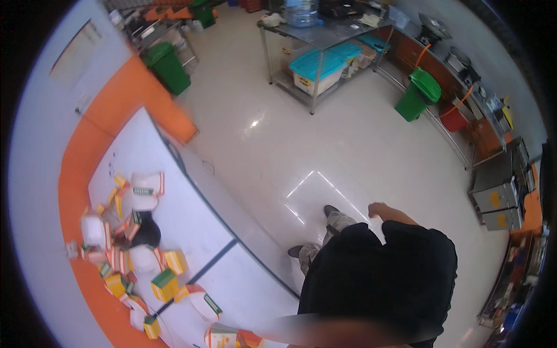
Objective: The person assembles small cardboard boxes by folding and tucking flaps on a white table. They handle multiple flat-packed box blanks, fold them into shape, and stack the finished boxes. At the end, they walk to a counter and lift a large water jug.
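My right hand (pixel 377 210) hangs beside my body, over the pale floor and a little right of my shoes (pixel 331 210). It looks small and smeared, so its fingers cannot be made out, and no object shows in it. My left hand is out of sight. To the left stands a long white table (pixel 214 261). On it lie several paper food boxes in white, orange, yellow and green, among them a yellow-green box (pixel 165 284) and an open white tray-like box (pixel 145 188). A dark round item (pixel 146 230) sits among them.
A steel table (pixel 325 36) bears a large water bottle (pixel 301 13), with teal-lidded bins (pixel 316 69) beneath. Green trash bins stand at the left (pixel 168 68) and right (pixel 419 95). A steel counter (pixel 464 87) runs along the right wall. An orange-and-white partition (pixel 168 113) borders the white table.
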